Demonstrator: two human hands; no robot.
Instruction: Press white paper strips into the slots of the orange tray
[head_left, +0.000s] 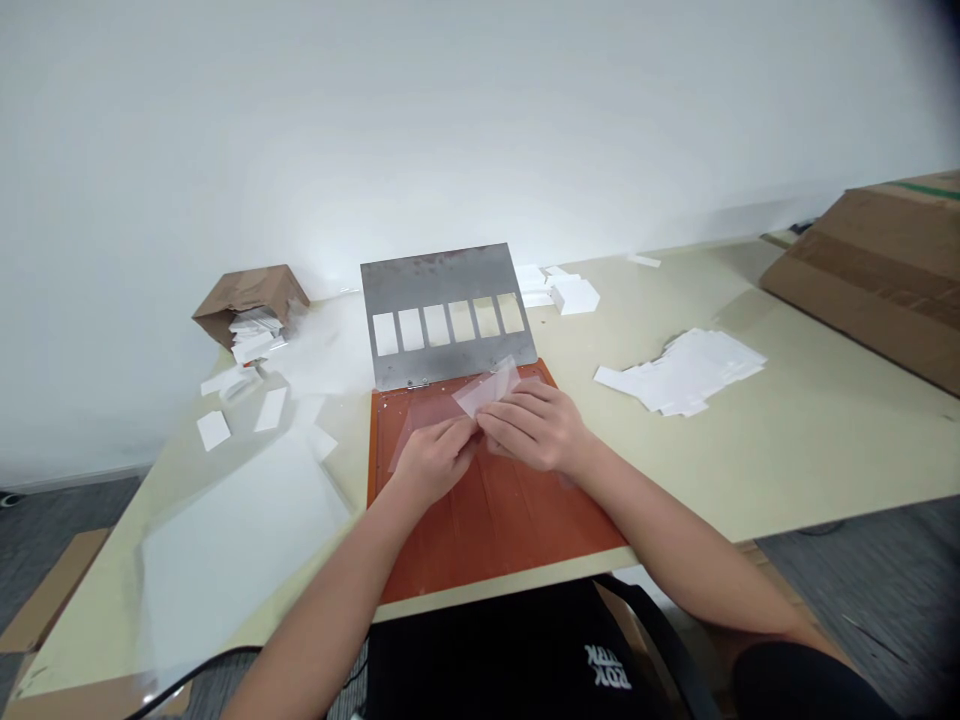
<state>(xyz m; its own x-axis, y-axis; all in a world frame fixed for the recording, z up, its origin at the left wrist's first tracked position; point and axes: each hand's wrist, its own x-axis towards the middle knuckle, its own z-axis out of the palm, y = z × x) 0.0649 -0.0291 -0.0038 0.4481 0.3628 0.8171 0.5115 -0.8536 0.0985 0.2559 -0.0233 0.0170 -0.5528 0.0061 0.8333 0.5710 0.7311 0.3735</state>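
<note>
Nearest the camera is black clothing [487, 665] with white letters. The left hand [435, 458] and right hand [536, 428] make a narrow grip, seeming to pinch thin, see-through film [489, 388] over the smooth red-brown board [510, 535]. Such film probably asks for light fingertips and even tension, to avoid creases. At twelve o'clock, a grey metal plate [439, 275] with six rectangular openings leans back. On the pale worktop [795, 460], flat white paper [694, 368] lies near three o'clock.

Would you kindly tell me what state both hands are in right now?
Right hand: closed, holding translucent film.
Left hand: closed, also holding translucent film.
</note>
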